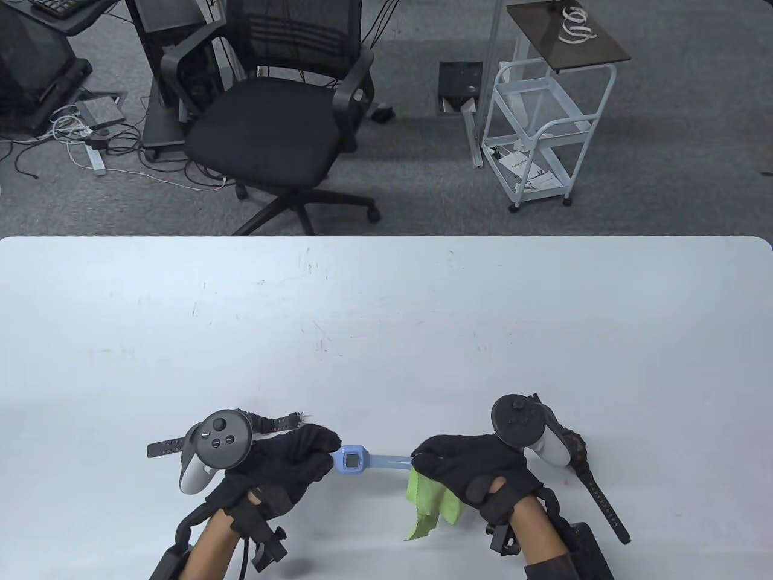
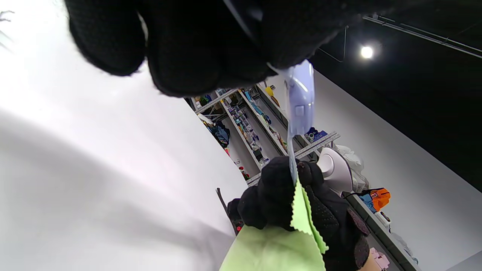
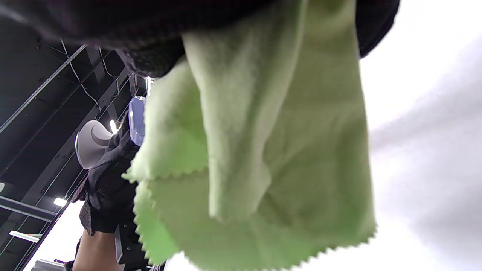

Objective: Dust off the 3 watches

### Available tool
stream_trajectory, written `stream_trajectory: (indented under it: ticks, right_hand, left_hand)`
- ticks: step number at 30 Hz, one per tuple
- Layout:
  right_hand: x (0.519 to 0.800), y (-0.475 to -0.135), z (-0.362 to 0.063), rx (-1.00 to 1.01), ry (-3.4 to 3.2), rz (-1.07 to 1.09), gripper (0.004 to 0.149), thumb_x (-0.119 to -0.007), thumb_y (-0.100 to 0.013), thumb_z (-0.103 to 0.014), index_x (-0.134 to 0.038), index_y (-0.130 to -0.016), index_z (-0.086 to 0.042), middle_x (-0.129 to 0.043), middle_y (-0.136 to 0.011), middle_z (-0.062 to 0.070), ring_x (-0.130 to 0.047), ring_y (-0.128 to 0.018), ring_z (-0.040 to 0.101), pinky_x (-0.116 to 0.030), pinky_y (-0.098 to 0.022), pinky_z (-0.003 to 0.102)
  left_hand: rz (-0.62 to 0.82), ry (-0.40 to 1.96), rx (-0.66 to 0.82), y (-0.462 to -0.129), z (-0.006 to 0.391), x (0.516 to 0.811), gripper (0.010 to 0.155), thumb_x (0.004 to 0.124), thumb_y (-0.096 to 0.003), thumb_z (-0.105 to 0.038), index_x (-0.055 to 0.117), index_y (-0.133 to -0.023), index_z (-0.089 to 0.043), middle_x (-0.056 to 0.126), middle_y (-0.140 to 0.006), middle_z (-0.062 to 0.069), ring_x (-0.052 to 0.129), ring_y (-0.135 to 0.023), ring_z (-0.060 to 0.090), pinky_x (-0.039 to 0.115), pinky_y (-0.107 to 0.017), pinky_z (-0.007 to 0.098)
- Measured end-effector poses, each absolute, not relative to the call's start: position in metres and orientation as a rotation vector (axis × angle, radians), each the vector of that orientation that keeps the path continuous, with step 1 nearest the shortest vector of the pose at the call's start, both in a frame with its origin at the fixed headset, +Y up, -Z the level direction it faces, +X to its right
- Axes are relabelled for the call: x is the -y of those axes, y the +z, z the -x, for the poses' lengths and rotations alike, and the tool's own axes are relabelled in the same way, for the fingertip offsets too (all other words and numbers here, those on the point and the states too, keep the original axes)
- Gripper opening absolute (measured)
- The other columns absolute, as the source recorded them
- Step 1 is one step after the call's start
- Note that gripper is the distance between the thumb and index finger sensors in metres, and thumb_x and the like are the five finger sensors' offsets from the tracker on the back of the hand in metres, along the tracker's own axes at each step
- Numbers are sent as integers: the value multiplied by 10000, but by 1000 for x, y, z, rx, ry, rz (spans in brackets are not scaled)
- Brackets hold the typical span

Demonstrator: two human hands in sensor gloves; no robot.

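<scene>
A white wire cart (image 1: 546, 121) stands in the upper right of the table view, beyond the surface (image 1: 386, 314); its bottom shelf holds some papers or leaflets (image 1: 531, 172), too small to read, and a dark board (image 1: 567, 33) on top carries a coil of white strap (image 1: 575, 25).

Low in the middle of that view, the blue watch (image 1: 352, 460) is stretched level between the two hands, above the surface. The left hand (image 1: 284, 465) pinches one strap end beside the case. The right hand (image 1: 477, 468) grips the other strap end through a green cloth (image 1: 432, 504), which hangs down from its fingers.

The watch has a pale blue case with a small square grey screen facing up and a thin, lighter blue strap.

Only the table view shows the other two watches: a black watch (image 1: 169, 447) lies flat behind the left hand, its strap ends poking out either side, and another black watch (image 1: 595, 486) lies at the lower right, beside the right hand.

The left wrist view shows the blue watch (image 2: 301, 101) from below, its strap running into the cloth (image 2: 278, 244), with cluttered shelves (image 2: 248, 128) behind. The right wrist view is mostly filled by the cloth (image 3: 263, 150), with its pinked edge visible.
</scene>
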State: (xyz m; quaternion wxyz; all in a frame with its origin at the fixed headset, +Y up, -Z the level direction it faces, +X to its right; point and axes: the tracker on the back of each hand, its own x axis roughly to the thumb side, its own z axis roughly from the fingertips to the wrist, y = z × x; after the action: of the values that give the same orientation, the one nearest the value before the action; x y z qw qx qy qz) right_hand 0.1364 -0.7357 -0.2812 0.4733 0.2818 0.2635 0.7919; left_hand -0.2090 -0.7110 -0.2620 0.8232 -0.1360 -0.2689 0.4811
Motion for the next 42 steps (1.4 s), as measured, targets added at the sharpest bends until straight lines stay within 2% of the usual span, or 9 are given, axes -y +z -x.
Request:
stream_trajectory:
  ticks: [3, 7, 14, 19, 25, 31, 35, 42]
  right_hand:
    - [737, -281, -136, -665, 1915, -696, 466, -743, -602, -500, -851, -952, -212, -968, -753, -26, -908, -787, 219, -643, -674, 602]
    - [735, -282, -141, -608, 1960, -662, 468, -764, -613, -568, -896, -888, -213, -992, -682, -49, -942, -733, 193, -675, -653, 583]
    - [734, -282, -142, -610, 1928, -682, 460, -759, -600, -516, -869, -926, -211, -974, -729, -26, -916, -771, 213, -649, -671, 597]
    - [733, -282, -143, -610, 1944, -671, 464, -768, -617, -555, -900, -887, -203, -994, -676, -40, -943, -728, 196, -674, -652, 585]
    - [734, -283, -142, -639, 1912, -686, 462, -743, -600, -491, -856, -944, -203, -971, -741, -23, -913, -778, 217, -645, -672, 601]
    - [733, -283, -145, -612, 1953, -661, 466, -769, -617, -554, -898, -889, -197, -994, -676, -43, -945, -727, 194, -677, -652, 583]
    - [734, -283, -145, -622, 1934, -664, 466, -749, -604, -496, -852, -949, -201, -977, -738, -27, -920, -772, 209, -654, -669, 594]
    - [730, -283, -149, -564, 2019, -625, 481, -777, -610, -558, -906, -857, -166, -1021, -637, -48, -983, -690, 173, -711, -636, 565]
  left_hand:
    - [288, 1024, 571, -262, 209, 711, 472, 790, -499, -311, 807, -930, -121, 937, -752, 107, 977, -578, 297, 776, -560, 602]
    - [282, 1028, 567, -262, 211, 710, 472, 792, -498, -313, 810, -929, -120, 938, -750, 108, 978, -576, 296, 777, -560, 601]
    - [287, 1028, 565, -262, 210, 711, 471, 787, -499, -312, 809, -929, -120, 937, -750, 108, 978, -575, 297, 777, -559, 602]
    - [286, 1025, 564, -262, 210, 711, 471, 787, -500, -312, 808, -929, -119, 937, -749, 108, 978, -575, 297, 777, -558, 602]
    - [284, 1029, 564, -262, 210, 710, 472, 785, -500, -312, 807, -930, -120, 936, -752, 107, 977, -577, 296, 776, -560, 603]
    - [278, 1031, 559, -261, 211, 710, 471, 787, -499, -313, 808, -928, -121, 938, -749, 107, 978, -575, 296, 777, -559, 602]
    - [275, 1032, 557, -262, 211, 710, 471, 787, -500, -313, 807, -929, -120, 937, -751, 106, 978, -576, 296, 776, -561, 602]
    - [274, 1028, 558, -262, 211, 710, 472, 786, -500, -313, 804, -931, -122, 936, -752, 106, 977, -577, 296, 776, -560, 602]
